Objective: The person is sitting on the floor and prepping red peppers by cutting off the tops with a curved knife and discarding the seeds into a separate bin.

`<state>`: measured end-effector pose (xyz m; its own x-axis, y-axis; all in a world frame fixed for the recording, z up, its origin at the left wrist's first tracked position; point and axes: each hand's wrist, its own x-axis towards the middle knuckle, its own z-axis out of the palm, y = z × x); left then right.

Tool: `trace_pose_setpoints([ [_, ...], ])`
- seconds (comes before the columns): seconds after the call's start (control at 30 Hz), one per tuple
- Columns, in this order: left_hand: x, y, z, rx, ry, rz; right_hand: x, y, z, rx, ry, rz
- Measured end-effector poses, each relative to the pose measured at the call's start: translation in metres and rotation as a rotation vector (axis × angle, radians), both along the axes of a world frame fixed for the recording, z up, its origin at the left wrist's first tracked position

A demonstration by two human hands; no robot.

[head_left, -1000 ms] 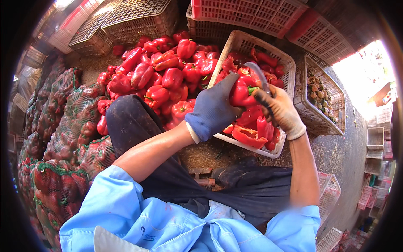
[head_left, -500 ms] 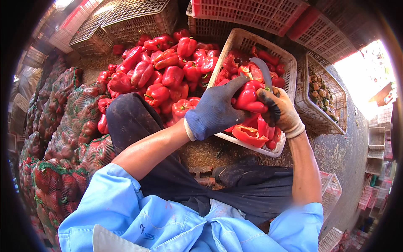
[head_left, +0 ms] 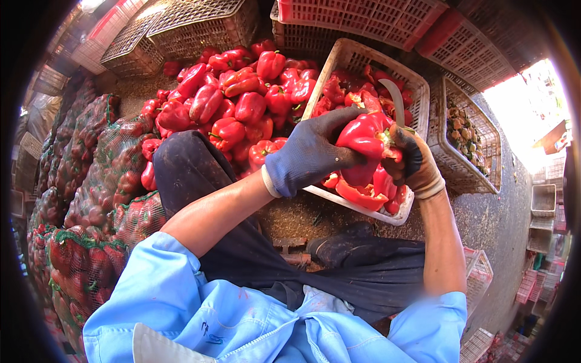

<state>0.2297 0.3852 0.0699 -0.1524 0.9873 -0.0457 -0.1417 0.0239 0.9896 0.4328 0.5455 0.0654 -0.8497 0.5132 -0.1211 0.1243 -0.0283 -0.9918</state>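
Observation:
My left hand (head_left: 311, 151), in a blue knit glove, grips a red bell pepper (head_left: 361, 134) above the crate. The pepper's stem end faces right and is cut open, with pale flesh showing. My right hand (head_left: 419, 160), in a stained light glove with dark fingertips, is closed around a knife whose curved blade (head_left: 396, 100) points up and away. Its handle is hidden in the fingers, which are close against the cut end. Below both hands, the pale plastic crate (head_left: 370, 212) holds cut red peppers, some with their insides showing.
A heap of whole red peppers (head_left: 250, 107) lies left of the crate. Another crate (head_left: 469, 184) at the right contains greenish-brown scraps. Filled mesh sacks (head_left: 91, 266) line the left side. Stacked crates (head_left: 357, 21) stand at the back. My bent knee (head_left: 190, 166) borders the heap.
The pepper has turned, and its stem end now shows cut open. My right hand has drawn slightly right and down, and the knife blade has swung to the right with it.

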Motion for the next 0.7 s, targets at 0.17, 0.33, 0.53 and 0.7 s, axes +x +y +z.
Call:
trace_pose_setpoints([
  [0.17, -0.003, 0.004, -0.008, 0.062, -0.012, 0.041, 0.008, 0.005, -0.01, -0.002, -0.057, -0.093],
  [0.33, 0.001, -0.001, 0.002, -0.011, -0.017, 0.028, 0.025, 0.02, -0.013, -0.046, -0.051, 0.019],
  [0.53, 0.0, 0.002, 0.001, 0.026, 0.038, 0.047, 0.027, 0.019, 0.011, -0.047, -0.151, 0.022],
  [0.7, 0.002, 0.004, -0.005, 0.08, 0.163, 0.076, 0.026, 0.017, 0.031, -0.02, -0.254, 0.061],
])
